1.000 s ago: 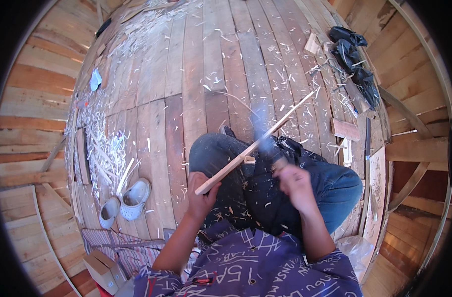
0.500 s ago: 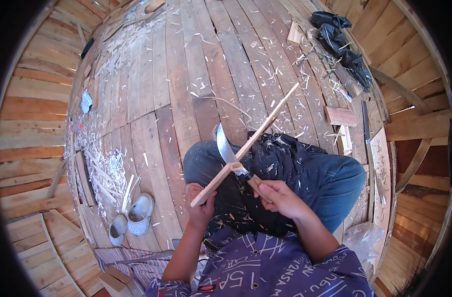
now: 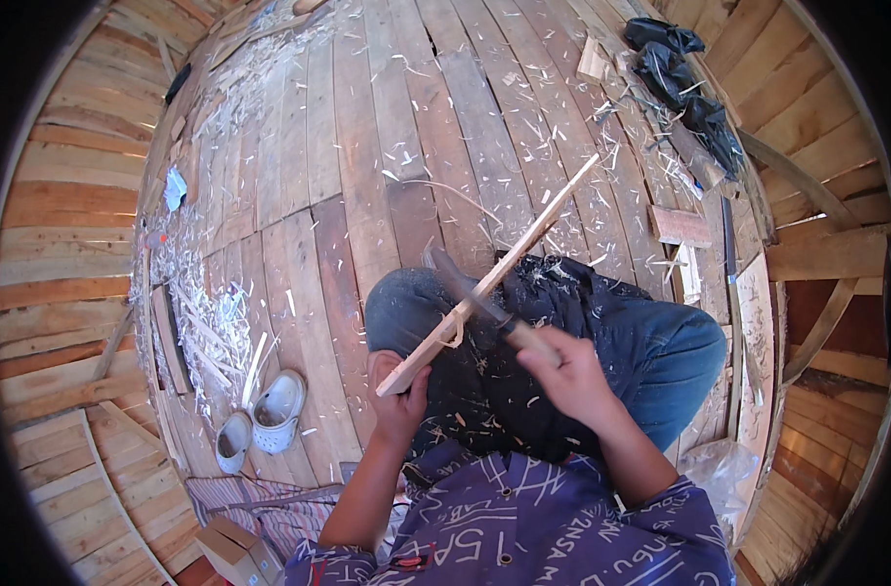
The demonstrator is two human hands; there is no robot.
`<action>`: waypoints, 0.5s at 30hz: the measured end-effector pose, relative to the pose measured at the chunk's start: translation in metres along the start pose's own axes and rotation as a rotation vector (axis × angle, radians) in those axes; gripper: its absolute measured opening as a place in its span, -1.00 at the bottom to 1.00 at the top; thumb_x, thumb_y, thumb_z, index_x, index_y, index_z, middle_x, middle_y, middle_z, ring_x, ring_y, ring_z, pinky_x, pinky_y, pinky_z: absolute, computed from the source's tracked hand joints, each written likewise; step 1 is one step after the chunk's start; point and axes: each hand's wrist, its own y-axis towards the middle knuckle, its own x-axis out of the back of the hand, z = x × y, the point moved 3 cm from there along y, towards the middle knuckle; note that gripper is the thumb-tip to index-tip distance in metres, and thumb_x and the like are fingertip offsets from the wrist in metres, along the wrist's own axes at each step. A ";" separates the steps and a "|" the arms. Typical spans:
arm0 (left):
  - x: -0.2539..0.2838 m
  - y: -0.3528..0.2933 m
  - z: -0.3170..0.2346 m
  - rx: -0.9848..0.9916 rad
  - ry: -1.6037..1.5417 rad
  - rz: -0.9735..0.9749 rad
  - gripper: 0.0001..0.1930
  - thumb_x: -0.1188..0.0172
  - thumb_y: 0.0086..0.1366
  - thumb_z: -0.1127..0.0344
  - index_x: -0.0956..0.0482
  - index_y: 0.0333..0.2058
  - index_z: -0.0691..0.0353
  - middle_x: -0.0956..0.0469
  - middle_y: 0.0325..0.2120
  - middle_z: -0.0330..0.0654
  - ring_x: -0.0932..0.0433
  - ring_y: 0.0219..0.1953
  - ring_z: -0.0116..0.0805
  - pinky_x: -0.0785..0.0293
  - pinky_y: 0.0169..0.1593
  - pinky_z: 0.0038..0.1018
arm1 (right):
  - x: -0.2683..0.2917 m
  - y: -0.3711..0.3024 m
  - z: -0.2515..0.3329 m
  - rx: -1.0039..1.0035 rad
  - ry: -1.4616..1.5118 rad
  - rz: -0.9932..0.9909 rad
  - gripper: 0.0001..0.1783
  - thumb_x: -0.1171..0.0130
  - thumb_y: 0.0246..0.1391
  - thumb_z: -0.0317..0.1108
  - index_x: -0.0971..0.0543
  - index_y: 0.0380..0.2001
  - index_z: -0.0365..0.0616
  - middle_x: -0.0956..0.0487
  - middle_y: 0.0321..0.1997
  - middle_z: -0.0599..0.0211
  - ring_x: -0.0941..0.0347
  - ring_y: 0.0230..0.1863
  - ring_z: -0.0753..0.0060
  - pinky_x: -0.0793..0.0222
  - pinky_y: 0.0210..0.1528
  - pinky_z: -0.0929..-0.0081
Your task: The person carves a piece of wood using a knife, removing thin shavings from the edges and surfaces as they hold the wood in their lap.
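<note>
My left hand (image 3: pixel 402 396) is closed round the near end of a long, thin wooden stick (image 3: pixel 523 244), which slants up and away to the right over my lap. In my right hand (image 3: pixel 574 376) is the wooden handle of a knife (image 3: pixel 452 276) with a broad curved blade. The blade crosses the stick about midway, and its tip points up and left over my knee. A curled wood shaving (image 3: pixel 454 332) hangs on the stick between the blade and my left hand. The knife and right hand are slightly blurred.
A pair of pale clogs (image 3: pixel 277 412) stands on the plank floor (image 3: pixel 367 176) at the left, near heaped shavings (image 3: pixel 216 313). Black plastic bags (image 3: pixel 675 73) lie at the far right. Nearer are a wood block (image 3: pixel 680 227) and a clear bag (image 3: pixel 719 464). A cardboard box (image 3: pixel 232 549) sits lower left.
My right hand has moved the knife away along the stick, farther from my left hand, and the blade has turned. The shaving stays behind on the stick. My left hand keeps its hold.
</note>
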 end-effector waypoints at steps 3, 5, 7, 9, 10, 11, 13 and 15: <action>-0.002 0.001 0.001 -0.045 0.021 0.013 -0.76 -0.34 0.08 0.41 -0.39 -0.50 0.30 -0.37 -0.55 -0.08 -0.38 -0.45 -0.08 -0.33 -0.33 -0.29 | 0.011 0.005 -0.017 -0.264 0.684 -0.301 -0.73 0.02 0.29 -0.19 -0.51 -0.35 -0.16 -0.25 -0.72 0.60 -0.07 -0.71 0.82 0.06 -0.69 0.72; -0.002 0.000 0.002 -0.039 0.011 0.013 -0.76 -0.35 0.08 0.41 -0.39 -0.51 0.29 -0.37 -0.55 -0.09 -0.38 -0.45 -0.09 -0.33 -0.33 -0.29 | 0.003 0.002 -0.010 -0.313 0.443 0.021 -0.73 0.02 0.29 -0.22 -0.49 -0.41 -0.15 -0.28 -0.70 0.58 -0.12 -0.69 0.81 0.00 -0.66 0.73; -0.003 0.002 0.002 -0.057 -0.002 0.024 -0.75 -0.35 0.07 0.41 -0.39 -0.51 0.28 -0.37 -0.56 -0.09 -0.38 -0.45 -0.09 -0.32 -0.34 -0.29 | -0.012 -0.008 -0.011 -0.310 0.358 0.352 -0.73 0.02 0.28 -0.23 -0.48 -0.45 -0.14 -0.31 -0.69 0.57 -0.15 -0.69 0.80 -0.04 -0.65 0.72; 0.000 0.001 0.002 -0.075 0.007 0.024 -0.75 -0.35 0.07 0.41 -0.39 -0.51 0.27 -0.37 -0.56 -0.09 -0.38 -0.45 -0.10 -0.32 -0.34 -0.29 | 0.008 -0.004 -0.010 -0.305 0.404 0.128 -0.73 0.01 0.28 -0.23 -0.48 -0.45 -0.14 -0.31 -0.69 0.57 -0.15 -0.69 0.80 -0.04 -0.65 0.72; -0.001 -0.001 0.002 -0.065 0.008 0.026 -0.75 -0.35 0.07 0.42 -0.39 -0.50 0.27 -0.37 -0.56 -0.09 -0.38 -0.45 -0.10 -0.32 -0.34 -0.29 | 0.020 -0.002 -0.011 -0.305 0.424 0.021 -0.73 0.01 0.28 -0.23 -0.48 -0.46 -0.13 -0.31 -0.69 0.57 -0.15 -0.69 0.80 -0.04 -0.65 0.72; -0.002 -0.001 0.003 -0.055 0.009 0.027 -0.75 -0.35 0.07 0.42 -0.38 -0.50 0.27 -0.37 -0.56 -0.09 -0.38 -0.45 -0.10 -0.32 -0.34 -0.29 | 0.029 0.003 -0.020 -0.325 0.588 -0.181 -0.75 0.01 0.28 -0.24 -0.50 -0.41 -0.15 -0.31 -0.68 0.59 -0.15 -0.69 0.80 -0.04 -0.65 0.72; -0.003 0.001 0.003 -0.057 0.011 0.029 -0.76 -0.35 0.07 0.42 -0.38 -0.50 0.26 -0.37 -0.57 -0.09 -0.38 -0.45 -0.11 -0.32 -0.34 -0.29 | 0.014 -0.006 -0.017 -0.331 0.363 0.186 -0.66 0.11 0.32 -0.15 -0.49 -0.38 -0.17 -0.26 -0.73 0.60 -0.11 -0.72 0.79 0.00 -0.68 0.70; -0.004 0.001 0.004 -0.065 0.007 0.029 -0.76 -0.35 0.07 0.43 -0.38 -0.49 0.26 -0.36 -0.57 -0.10 -0.38 -0.45 -0.11 -0.32 -0.34 -0.29 | 0.010 -0.009 -0.017 -0.370 0.354 0.295 -0.62 0.14 0.33 -0.11 -0.47 -0.37 -0.18 -0.24 -0.74 0.61 -0.10 -0.74 0.78 0.02 -0.70 0.69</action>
